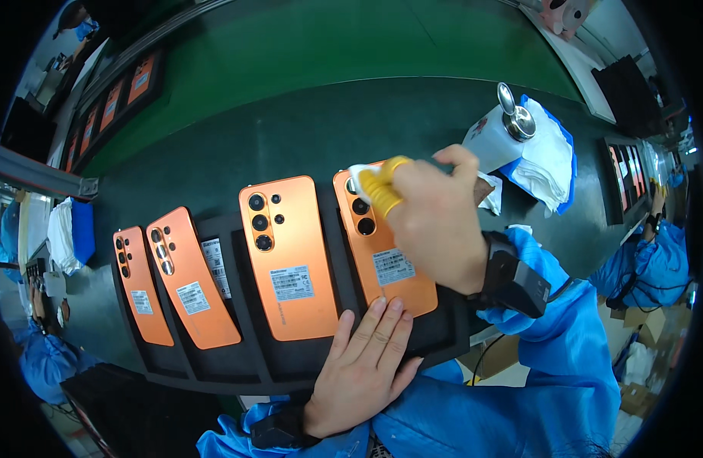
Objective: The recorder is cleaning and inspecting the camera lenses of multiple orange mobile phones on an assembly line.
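Observation:
Several orange phones lie back up in a black slotted tray (261, 365). At the right end, my left hand (366, 359) lies flat, its fingertips on the lower edge of the rightmost phone (394, 267). My right hand (435, 217), with yellow finger cots (382, 188) on its fingers, pinches a white cloth (357, 175) against this phone's camera lenses. Part of the lens area is hidden by the hand. Left of it lies another phone (298, 244). Farther left, a tilted phone (191, 267) rests over a slot beside the leftmost phone (141, 282).
Beyond my right hand stand a white dispenser bottle (485, 141) with a raised metal lid and a blue bin (571, 164) of white cloths. A crumpled cloth (492, 195) lies nearby. At far left is another tray (111, 114) of phones. People in blue work at both sides.

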`<move>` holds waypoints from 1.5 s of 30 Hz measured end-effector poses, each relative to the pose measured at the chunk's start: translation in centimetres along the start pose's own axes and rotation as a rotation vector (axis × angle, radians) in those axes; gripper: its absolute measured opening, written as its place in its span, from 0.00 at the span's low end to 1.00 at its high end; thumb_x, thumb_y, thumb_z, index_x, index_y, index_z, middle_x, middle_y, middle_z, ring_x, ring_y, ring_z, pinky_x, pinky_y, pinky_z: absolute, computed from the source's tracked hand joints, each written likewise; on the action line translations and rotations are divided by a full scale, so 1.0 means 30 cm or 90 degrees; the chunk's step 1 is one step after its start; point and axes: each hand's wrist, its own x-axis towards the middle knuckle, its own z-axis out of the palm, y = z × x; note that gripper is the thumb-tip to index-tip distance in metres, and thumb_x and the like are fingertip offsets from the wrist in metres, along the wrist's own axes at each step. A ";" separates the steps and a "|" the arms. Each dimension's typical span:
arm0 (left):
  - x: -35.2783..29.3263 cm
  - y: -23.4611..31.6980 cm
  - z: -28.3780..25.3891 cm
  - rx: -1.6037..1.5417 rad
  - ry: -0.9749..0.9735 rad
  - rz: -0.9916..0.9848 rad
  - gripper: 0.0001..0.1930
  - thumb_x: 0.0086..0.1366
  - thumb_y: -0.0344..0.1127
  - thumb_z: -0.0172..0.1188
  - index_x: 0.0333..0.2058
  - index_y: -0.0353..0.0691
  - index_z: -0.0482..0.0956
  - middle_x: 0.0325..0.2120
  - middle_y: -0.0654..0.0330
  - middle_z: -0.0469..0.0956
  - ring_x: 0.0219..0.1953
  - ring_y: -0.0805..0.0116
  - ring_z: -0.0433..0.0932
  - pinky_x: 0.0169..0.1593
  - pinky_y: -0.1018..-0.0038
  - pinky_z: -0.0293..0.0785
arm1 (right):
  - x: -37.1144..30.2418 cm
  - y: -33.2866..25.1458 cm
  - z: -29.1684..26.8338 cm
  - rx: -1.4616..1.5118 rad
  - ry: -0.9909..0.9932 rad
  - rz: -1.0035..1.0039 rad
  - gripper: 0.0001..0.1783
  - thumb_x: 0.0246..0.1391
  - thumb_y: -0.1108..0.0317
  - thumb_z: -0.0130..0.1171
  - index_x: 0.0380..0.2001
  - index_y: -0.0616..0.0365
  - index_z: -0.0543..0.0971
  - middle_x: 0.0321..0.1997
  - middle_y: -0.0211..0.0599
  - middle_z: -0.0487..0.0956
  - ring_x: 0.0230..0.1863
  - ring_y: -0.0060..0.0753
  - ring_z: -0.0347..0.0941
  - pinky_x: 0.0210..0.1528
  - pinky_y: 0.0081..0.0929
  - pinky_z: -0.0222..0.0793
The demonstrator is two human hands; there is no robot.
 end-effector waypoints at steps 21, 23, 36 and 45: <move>-0.004 -0.005 0.000 0.001 -0.002 -0.014 0.31 0.59 0.47 0.63 0.57 0.37 0.70 0.61 0.54 0.66 0.67 0.59 0.60 0.67 0.53 0.47 | -0.014 0.050 -0.072 0.123 -0.058 -0.086 0.12 0.40 0.76 0.61 0.31 0.53 0.86 0.30 0.26 0.74 0.33 0.27 0.71 0.54 0.48 0.51; -0.003 -0.001 0.000 0.007 -0.004 -0.013 0.31 0.59 0.47 0.63 0.57 0.37 0.70 0.61 0.54 0.66 0.67 0.59 0.60 0.67 0.53 0.47 | -0.021 0.053 -0.080 0.147 -0.083 -0.055 0.12 0.39 0.76 0.62 0.30 0.55 0.86 0.30 0.27 0.74 0.34 0.27 0.72 0.55 0.47 0.50; -0.006 0.003 0.000 0.022 -0.012 -0.014 0.31 0.58 0.47 0.63 0.57 0.37 0.71 0.61 0.54 0.66 0.67 0.59 0.60 0.68 0.53 0.46 | -0.020 0.055 -0.054 0.174 -0.058 -0.039 0.16 0.35 0.79 0.60 0.31 0.54 0.86 0.32 0.27 0.74 0.34 0.26 0.71 0.54 0.45 0.50; -0.003 -0.003 0.001 0.020 -0.011 -0.015 0.32 0.58 0.47 0.64 0.58 0.38 0.70 0.61 0.54 0.66 0.67 0.60 0.60 0.67 0.53 0.46 | -0.033 0.066 -0.080 0.160 -0.152 -0.021 0.21 0.36 0.82 0.56 0.34 0.51 0.86 0.34 0.29 0.74 0.33 0.27 0.69 0.53 0.43 0.50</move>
